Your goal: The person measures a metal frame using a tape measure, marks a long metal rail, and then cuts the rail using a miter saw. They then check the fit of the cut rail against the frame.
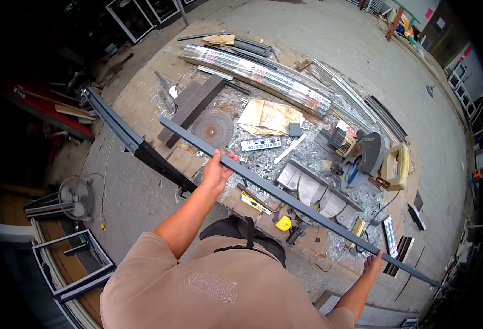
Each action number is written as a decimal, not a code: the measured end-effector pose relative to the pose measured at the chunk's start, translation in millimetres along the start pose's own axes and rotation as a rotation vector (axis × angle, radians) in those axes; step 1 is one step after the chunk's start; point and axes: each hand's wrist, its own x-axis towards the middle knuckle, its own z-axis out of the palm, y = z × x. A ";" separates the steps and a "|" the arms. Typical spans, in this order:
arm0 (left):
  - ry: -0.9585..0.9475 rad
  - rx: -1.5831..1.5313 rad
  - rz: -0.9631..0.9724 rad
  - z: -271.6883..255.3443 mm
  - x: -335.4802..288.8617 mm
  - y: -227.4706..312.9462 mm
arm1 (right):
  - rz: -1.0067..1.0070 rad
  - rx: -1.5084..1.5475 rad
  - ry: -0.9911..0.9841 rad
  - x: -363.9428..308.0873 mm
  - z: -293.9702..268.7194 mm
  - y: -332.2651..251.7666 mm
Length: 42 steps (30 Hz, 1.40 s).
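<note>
A long, straight dark-grey metal profile (296, 198) slants across the workbench, from the far left down to the near right. My left hand (216, 174) grips it toward its far-left end, fingers wrapped round it. Further along, near its lower-right end, my right hand (372, 264) is closed on the same profile. Beyond the bar stands a mitre saw (368, 159) with a grey metal base (317, 192), partly hidden behind the profile. Near the bench's front edge lie a yellow utility knife (255, 203) and a yellow tape measure (283, 223).
Metal shavings and offcuts litter the bench (134, 104). A round saw blade (211, 130), brown paper (269, 117) and a bundle of wrapped profiles (252, 75) lie on it. Dark profiles (143, 148) jut out at left. On the floor are a fan (76, 197) and window frames (74, 288).
</note>
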 end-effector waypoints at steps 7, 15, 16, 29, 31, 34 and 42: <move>-0.081 0.053 -0.183 10.8 -70.5 -74.4 | -1.186 -0.558 -0.239 -223.8 89.7 -45.0; -0.352 0.194 -0.392 59.1 -122.4 -92.6 | -1.450 -1.155 -0.978 -435.0 206.1 -87.8; -0.413 0.211 -0.382 61.6 -125.2 -86.9 | -1.429 -1.179 -0.990 -435.4 209.3 -90.0; -0.824 0.117 -0.082 26.0 -85.6 -7.2 | -1.279 -1.290 -1.094 -432.5 200.2 -111.5; -0.881 0.084 -0.079 28.3 -82.4 -5.2 | -1.306 -1.289 -1.109 -431.2 199.5 -114.5; -0.929 0.077 -0.074 29.5 -81.3 2.5 | -1.289 -1.294 -1.109 -439.2 195.6 -122.4; -0.997 0.098 -0.021 39.2 -78.0 4.7 | -1.218 -1.333 -1.063 -454.1 186.6 -136.5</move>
